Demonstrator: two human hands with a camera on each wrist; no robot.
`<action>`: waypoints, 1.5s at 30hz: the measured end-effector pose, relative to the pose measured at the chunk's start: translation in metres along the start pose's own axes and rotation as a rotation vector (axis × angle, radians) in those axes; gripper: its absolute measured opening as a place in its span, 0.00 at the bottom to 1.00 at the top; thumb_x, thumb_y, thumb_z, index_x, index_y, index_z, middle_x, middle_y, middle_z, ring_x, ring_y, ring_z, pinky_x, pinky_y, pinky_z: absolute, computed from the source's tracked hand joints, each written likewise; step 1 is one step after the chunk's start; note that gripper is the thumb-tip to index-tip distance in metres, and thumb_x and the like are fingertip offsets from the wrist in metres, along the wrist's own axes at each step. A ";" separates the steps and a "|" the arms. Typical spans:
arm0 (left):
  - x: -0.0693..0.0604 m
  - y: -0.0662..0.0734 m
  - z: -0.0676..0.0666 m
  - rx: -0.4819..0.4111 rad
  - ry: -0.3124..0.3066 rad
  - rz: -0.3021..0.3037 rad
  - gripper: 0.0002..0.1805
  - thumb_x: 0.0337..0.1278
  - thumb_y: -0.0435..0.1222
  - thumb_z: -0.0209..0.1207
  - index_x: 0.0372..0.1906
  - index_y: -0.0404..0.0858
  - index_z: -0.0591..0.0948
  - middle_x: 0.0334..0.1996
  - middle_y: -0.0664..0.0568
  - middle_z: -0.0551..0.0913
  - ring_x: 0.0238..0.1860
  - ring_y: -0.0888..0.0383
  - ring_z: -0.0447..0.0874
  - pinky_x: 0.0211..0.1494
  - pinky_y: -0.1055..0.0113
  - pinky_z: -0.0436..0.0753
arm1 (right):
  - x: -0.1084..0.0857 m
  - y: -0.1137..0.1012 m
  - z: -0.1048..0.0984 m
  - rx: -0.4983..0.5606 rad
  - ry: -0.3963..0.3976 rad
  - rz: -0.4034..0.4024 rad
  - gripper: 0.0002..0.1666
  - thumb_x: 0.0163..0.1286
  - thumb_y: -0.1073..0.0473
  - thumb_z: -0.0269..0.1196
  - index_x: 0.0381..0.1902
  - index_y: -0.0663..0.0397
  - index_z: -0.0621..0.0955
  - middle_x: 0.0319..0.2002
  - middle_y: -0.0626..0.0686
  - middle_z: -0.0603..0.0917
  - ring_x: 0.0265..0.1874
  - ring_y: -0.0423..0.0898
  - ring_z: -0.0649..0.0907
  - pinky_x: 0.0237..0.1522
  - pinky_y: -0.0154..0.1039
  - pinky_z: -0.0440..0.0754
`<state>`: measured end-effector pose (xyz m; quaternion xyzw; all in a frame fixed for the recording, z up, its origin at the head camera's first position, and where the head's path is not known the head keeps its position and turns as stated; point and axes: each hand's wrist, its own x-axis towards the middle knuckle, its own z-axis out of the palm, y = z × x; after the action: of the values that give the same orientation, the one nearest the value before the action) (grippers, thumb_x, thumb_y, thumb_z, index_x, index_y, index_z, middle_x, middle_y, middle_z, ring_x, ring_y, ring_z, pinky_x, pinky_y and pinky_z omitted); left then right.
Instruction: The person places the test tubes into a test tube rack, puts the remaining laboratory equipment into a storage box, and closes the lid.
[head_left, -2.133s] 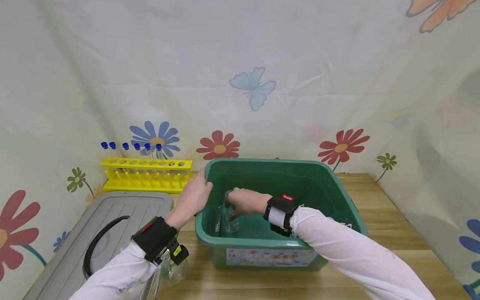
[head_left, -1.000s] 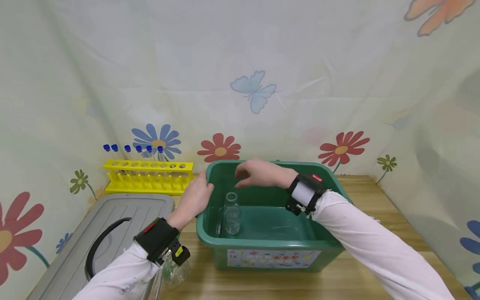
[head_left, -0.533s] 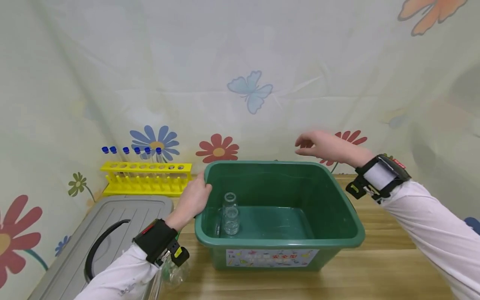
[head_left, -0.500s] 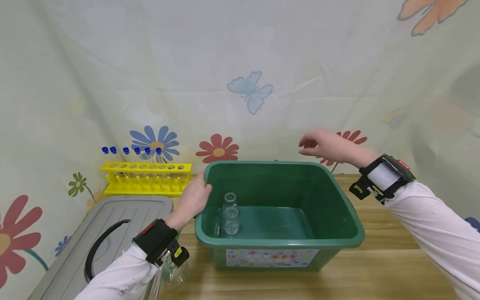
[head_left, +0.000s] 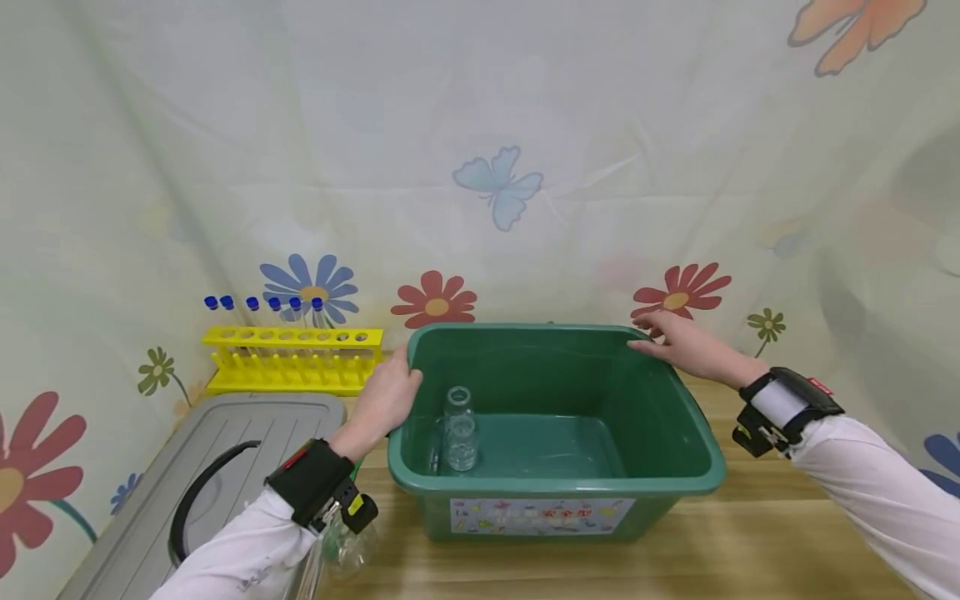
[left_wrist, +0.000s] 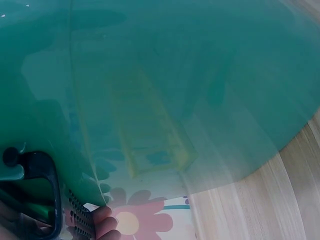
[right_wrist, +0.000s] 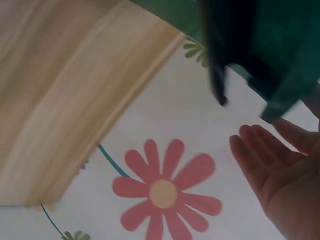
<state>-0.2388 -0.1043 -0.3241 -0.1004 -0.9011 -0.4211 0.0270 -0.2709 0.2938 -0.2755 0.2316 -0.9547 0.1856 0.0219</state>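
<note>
Tub (head_left: 555,485), green plastic with a printed label (head_left: 542,517) on its front, is sitting on the wood-grain surface (head_left: 787,542). Left hand (head_left: 385,396) is holding its left rim, grip curling over the edge. Right hand (head_left: 693,350) is hanging at the far right corner, grip loose, fingers extended; can't tell whether they're touching the rim. Clear bottle (head_left: 461,433) is standing upright inside, near the left wall; a clear item with white marks (head_left: 436,454) is sitting beside it, too unclear to name. Yellow rack (head_left: 288,385) is holding blue-capped test tubes (head_left: 295,302), left of the tub and beyond a grey lid (head_left: 300,417). Black curved strip (head_left: 182,508) is lying on that lid. Round clear vessel (head_left: 354,552) is showing partly, just past the left wrist.
</note>
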 end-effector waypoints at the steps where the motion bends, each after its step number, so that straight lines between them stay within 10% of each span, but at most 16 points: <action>1: 0.000 0.000 0.000 0.001 -0.001 -0.002 0.22 0.64 0.30 0.45 0.61 0.29 0.60 0.47 0.37 0.75 0.36 0.47 0.81 0.30 0.60 0.80 | -0.001 0.001 0.004 0.007 0.002 0.003 0.29 0.66 0.57 0.57 0.57 0.74 0.66 0.50 0.69 0.72 0.48 0.62 0.73 0.46 0.57 0.70; 14: -0.001 0.001 0.000 0.014 -0.001 -0.010 0.21 0.64 0.30 0.45 0.60 0.28 0.60 0.46 0.37 0.76 0.34 0.49 0.82 0.29 0.60 0.80 | -0.002 -0.009 0.030 0.170 0.046 0.116 0.27 0.74 0.63 0.41 0.64 0.77 0.51 0.60 0.75 0.57 0.59 0.67 0.58 0.55 0.60 0.55; 35: 0.003 -0.007 -0.018 -0.053 -0.088 -0.003 0.23 0.68 0.42 0.42 0.55 0.26 0.64 0.42 0.36 0.75 0.37 0.47 0.79 0.37 0.59 0.79 | -0.003 -0.008 0.034 0.162 0.066 0.127 0.26 0.71 0.71 0.42 0.65 0.74 0.53 0.61 0.72 0.59 0.58 0.65 0.62 0.53 0.58 0.62; 45: -0.024 -0.028 -0.042 0.114 -0.067 -0.015 0.27 0.69 0.46 0.38 0.54 0.25 0.69 0.43 0.36 0.74 0.41 0.43 0.73 0.41 0.52 0.74 | -0.005 -0.008 0.033 0.178 0.071 0.127 0.27 0.71 0.71 0.43 0.65 0.73 0.52 0.61 0.72 0.59 0.56 0.64 0.65 0.50 0.56 0.66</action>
<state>-0.2220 -0.1579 -0.3210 -0.1059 -0.9246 -0.3659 -0.0006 -0.2616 0.2777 -0.3042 0.1650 -0.9458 0.2788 0.0230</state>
